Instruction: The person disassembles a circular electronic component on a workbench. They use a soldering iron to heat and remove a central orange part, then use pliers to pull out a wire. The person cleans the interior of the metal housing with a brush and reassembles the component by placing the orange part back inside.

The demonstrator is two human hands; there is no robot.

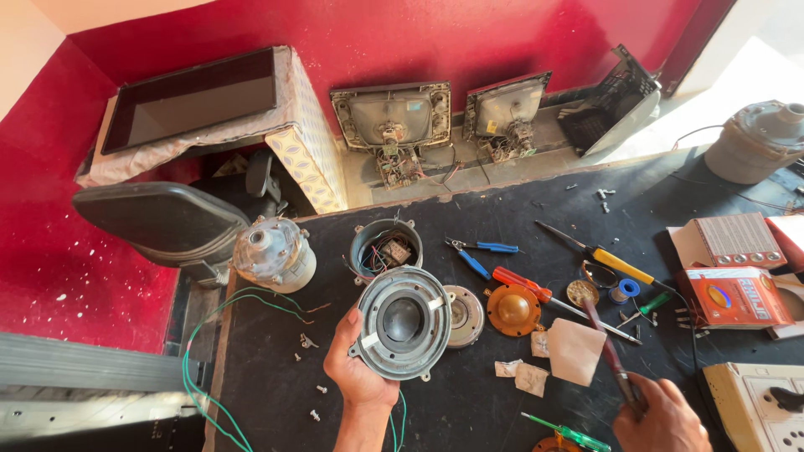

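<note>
A: Left hand [356,368]?
B: Fingers curled around rim of round speaker [402,322], tilted up, black cone showing.

A: Right hand [662,414]?
B: Closed on brush [605,339], bristle end just over small tin [582,292].

A: Beyond left fingertips?
B: Metal disc [463,315] touching speaker edge; orange dome [512,309] beside it; blue pliers [475,254] and open can [385,245] farther up black bench [268,385].
</note>
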